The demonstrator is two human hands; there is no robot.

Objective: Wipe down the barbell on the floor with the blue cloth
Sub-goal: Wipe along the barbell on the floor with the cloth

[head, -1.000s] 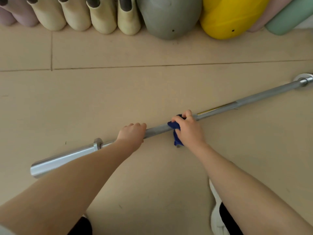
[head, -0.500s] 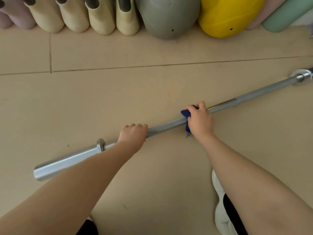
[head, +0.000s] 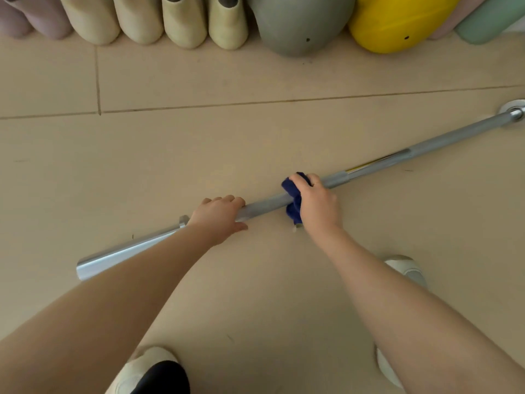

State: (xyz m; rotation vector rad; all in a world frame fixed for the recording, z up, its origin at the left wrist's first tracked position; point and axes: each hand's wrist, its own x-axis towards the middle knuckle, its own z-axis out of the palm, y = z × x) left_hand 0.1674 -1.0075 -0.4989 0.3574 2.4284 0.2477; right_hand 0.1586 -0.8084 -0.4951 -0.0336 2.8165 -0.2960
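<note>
Long silver steel barbell (head: 264, 206) runs lower left to upper right; right hand (head: 316, 203) fingers grip crumpled blue cloth (head: 294, 199) around it; left hand (head: 217, 216) fingers curl over the shaft.

The barbell (head: 264, 206) is metal: its sleeve at lower left shines polished and smooth, the shaft toward the upper right looks duller grey. The blue cloth (head: 294, 204) is soft, matt fabric. The floor (head: 170, 155) is matt beige. The yellow ball (head: 397, 21) along the top edge is slightly glossy.

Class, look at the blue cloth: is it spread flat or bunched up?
Bunched up. The blue cloth is wrapped over the barbell and gripped by the right hand, one crumpled end hanging below.
</note>
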